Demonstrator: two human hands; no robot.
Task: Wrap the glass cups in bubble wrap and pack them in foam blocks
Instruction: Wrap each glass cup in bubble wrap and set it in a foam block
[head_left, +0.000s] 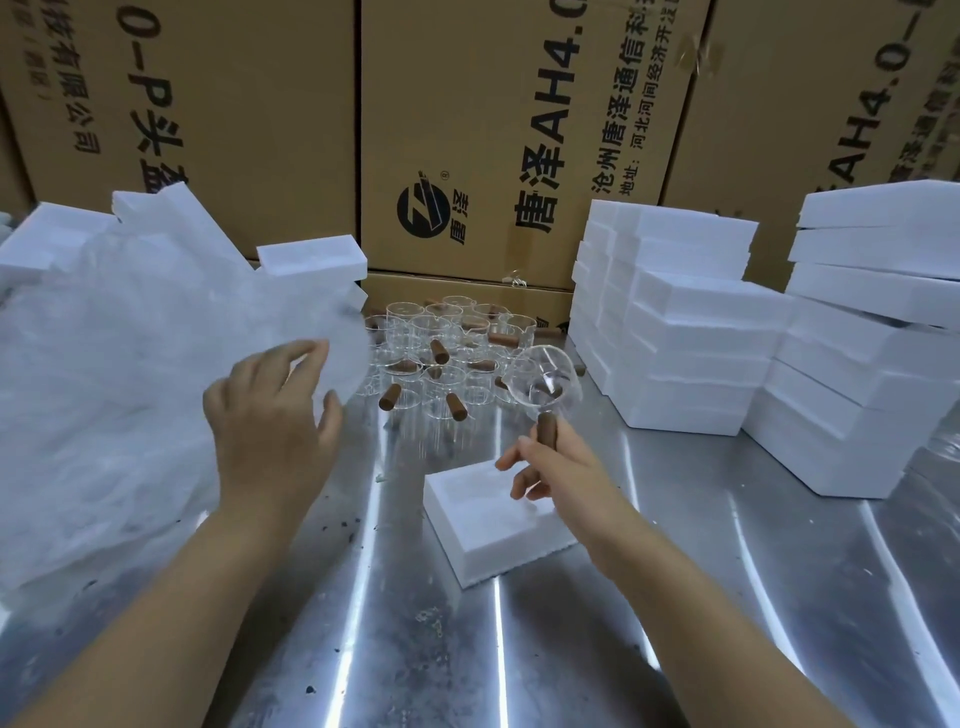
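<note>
you're at the start of the wrap step. your right hand (556, 467) pinches a cup (543, 374) by its brown handle (547, 428), fingers curled round it, and holds it tilted in the air above the table (519, 649), just in front of the other cups (441, 343). your left hand (270, 415) is spread wide and holds nothing, over the near edge of the wrap (130, 364) heaped on the left; i can't tell if the fingertips touch it. one foam block (493, 525) lies open-side up under your right wrist, with stacks (685, 332) of more blocks on the right. next, i'd say, you need to peel off a single sheet with the left hand and bring cup and sheet together. keep the grip on the handle firm, since the glass hangs free.
</note>
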